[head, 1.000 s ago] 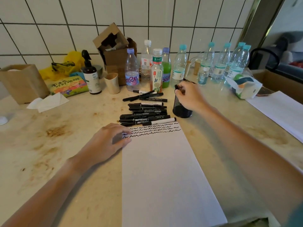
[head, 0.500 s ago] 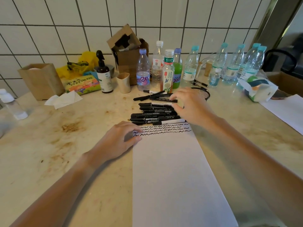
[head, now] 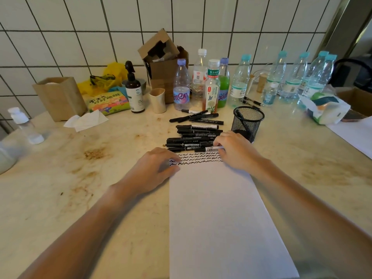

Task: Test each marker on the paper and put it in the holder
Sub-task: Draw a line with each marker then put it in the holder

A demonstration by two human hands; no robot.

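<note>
A white sheet of paper [head: 217, 208] lies in front of me, with rows of black squiggles [head: 199, 159] across its top edge. My left hand [head: 153, 170] rests on the sheet's top left corner and holds it flat. Several black markers [head: 193, 135] lie in a pile just beyond the paper. My right hand [head: 237, 150] is at the pile's near right end, and its fingertips pinch a white-barrelled marker [head: 207, 149] that lies along the paper's top edge. The black mesh holder [head: 248, 121] stands upright behind my right hand, with one marker leaning inside.
Plastic bottles [head: 239, 81] line the tiled wall behind the markers. A cardboard box [head: 163, 63], a pump bottle [head: 133, 91] and a small cup [head: 158, 100] stand at the back left. A tissue pack [head: 326, 107] and another sheet [head: 356, 135] lie to the right.
My right hand left the holder, came back toward me over the pile, and settled on the white-barrelled marker. My left hand stayed on the paper's corner.
</note>
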